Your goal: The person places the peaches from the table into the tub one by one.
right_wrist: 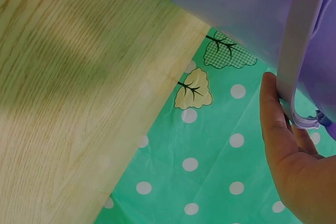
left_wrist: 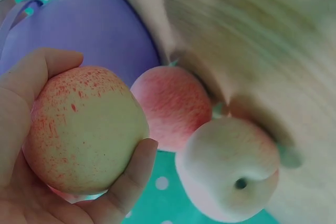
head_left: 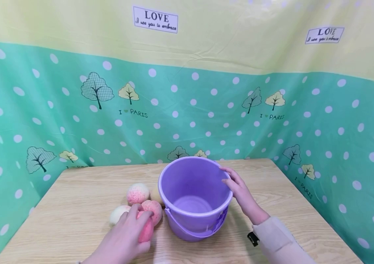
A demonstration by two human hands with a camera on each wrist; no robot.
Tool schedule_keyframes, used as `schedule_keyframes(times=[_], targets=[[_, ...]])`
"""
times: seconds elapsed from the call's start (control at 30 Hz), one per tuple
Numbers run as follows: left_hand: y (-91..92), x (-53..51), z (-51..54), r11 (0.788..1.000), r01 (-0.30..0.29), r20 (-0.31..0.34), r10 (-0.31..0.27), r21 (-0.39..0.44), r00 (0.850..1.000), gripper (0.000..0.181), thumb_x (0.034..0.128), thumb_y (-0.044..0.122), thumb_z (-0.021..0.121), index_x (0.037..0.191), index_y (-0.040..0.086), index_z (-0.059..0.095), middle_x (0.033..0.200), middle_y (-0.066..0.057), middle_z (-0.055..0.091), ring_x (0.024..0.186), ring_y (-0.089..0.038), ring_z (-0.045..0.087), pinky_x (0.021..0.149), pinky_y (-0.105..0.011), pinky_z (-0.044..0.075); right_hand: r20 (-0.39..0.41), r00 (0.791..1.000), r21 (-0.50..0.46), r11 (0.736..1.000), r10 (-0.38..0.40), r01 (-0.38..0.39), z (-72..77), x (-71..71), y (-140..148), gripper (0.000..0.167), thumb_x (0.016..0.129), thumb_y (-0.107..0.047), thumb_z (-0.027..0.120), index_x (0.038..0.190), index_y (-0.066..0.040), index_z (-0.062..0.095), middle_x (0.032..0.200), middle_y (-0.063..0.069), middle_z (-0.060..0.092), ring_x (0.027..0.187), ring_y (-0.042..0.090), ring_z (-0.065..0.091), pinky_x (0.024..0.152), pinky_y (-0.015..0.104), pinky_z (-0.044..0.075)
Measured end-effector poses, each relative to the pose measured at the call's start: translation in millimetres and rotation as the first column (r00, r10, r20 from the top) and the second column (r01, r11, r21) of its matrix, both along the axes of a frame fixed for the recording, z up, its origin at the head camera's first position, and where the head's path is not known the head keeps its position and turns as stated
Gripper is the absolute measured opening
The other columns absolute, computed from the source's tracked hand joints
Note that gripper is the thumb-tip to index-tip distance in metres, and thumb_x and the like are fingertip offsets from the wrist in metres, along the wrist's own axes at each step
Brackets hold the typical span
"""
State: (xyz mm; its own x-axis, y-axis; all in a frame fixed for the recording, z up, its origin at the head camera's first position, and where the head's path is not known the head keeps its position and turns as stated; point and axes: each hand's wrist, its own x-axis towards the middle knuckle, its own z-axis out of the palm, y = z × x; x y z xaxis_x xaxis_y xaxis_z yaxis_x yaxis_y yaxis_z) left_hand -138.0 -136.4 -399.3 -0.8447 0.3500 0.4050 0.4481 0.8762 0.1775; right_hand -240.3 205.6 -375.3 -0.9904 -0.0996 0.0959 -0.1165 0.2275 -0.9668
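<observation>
At the front left, my left hand [head_left: 124, 234] grips a peach [head_left: 146, 230], its thumb and fingers curled round the sides. The left wrist view shows this peach [left_wrist: 86, 129] as cream with red speckles. Several others lie beyond that hand: a white and pink peach [head_left: 138, 193], a pink peach [head_left: 154, 211], a pale peach [head_left: 118, 214] and a yellowish one [head_left: 156, 195] partly hidden. Just right of them stands a purple bucket [head_left: 190, 185], upright, its inner floor showing. My right hand [head_left: 241, 190] holds the bucket's right rim, thumb over the edge, other fingers along the outside.
The bucket's handle [head_left: 193, 234] hangs down on the near side. All this stands on a wood-grain table [head_left: 74, 205]. A green and yellow printed curtain [head_left: 187, 99] closes off the table's back and both sides.
</observation>
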Motion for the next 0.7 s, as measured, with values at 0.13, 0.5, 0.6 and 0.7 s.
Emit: schedule_keyframes(times=[0.13, 0.5, 0.6, 0.7], targets=[[1.6, -2.5, 8.5, 0.999, 0.021, -0.104, -0.024, -0.027, 0.994, 0.060, 0.0581, 0.027, 0.083, 0.113, 0.021, 0.059, 0.109, -0.004, 0.054, 0.079, -0.019, 0.054, 0.059, -0.027, 0.046, 0.001, 1.000, 0.010, 1.000, -0.005, 0.005, -1.6, -1.1, 0, 0.048, 0.096, -0.019, 0.049, 0.144, -0.017, 0.046, 0.155, 0.014, 0.038, 0.133, 0.037, 0.046, 0.096, 0.039, 0.048], [2.4, -7.6, 33.1, 0.996, 0.039, -0.228, -0.057, -0.082, 0.972, 0.057, 0.0589, 0.029, 0.083, 0.111, 0.019, 0.061, 0.105, -0.006, 0.053, 0.081, -0.018, 0.053, 0.056, -0.027, 0.048, -0.010, 1.000, -0.006, 1.000, 0.003, -0.003, -0.8, 0.4, 0, 0.047, 0.097, -0.018, 0.048, 0.144, -0.014, 0.046, 0.154, 0.015, 0.039, 0.131, 0.037, 0.047, 0.094, 0.036, 0.048], [3.0, -7.8, 41.5, 0.995, 0.033, -0.195, -0.050, -0.090, 0.979, 0.059, 0.0596, 0.029, 0.084, 0.113, 0.016, 0.062, 0.106, -0.007, 0.053, 0.081, -0.019, 0.054, 0.057, -0.025, 0.050, -0.012, 1.000, -0.011, 1.000, 0.005, -0.005, 0.0, 1.2, 0, 0.047, 0.097, -0.018, 0.049, 0.144, -0.014, 0.046, 0.154, 0.015, 0.039, 0.131, 0.036, 0.048, 0.093, 0.036, 0.049], [3.7, -7.5, 49.4, 0.995, 0.018, -0.145, -0.031, -0.094, 0.989, 0.060, 0.0603, 0.029, 0.085, 0.115, 0.017, 0.062, 0.108, -0.007, 0.054, 0.081, -0.020, 0.056, 0.057, -0.026, 0.050, -0.014, 1.000, -0.011, 1.000, 0.006, -0.007, 0.0, 1.5, 0, 0.047, 0.097, -0.018, 0.049, 0.144, -0.014, 0.046, 0.154, 0.015, 0.039, 0.131, 0.037, 0.048, 0.093, 0.036, 0.049]])
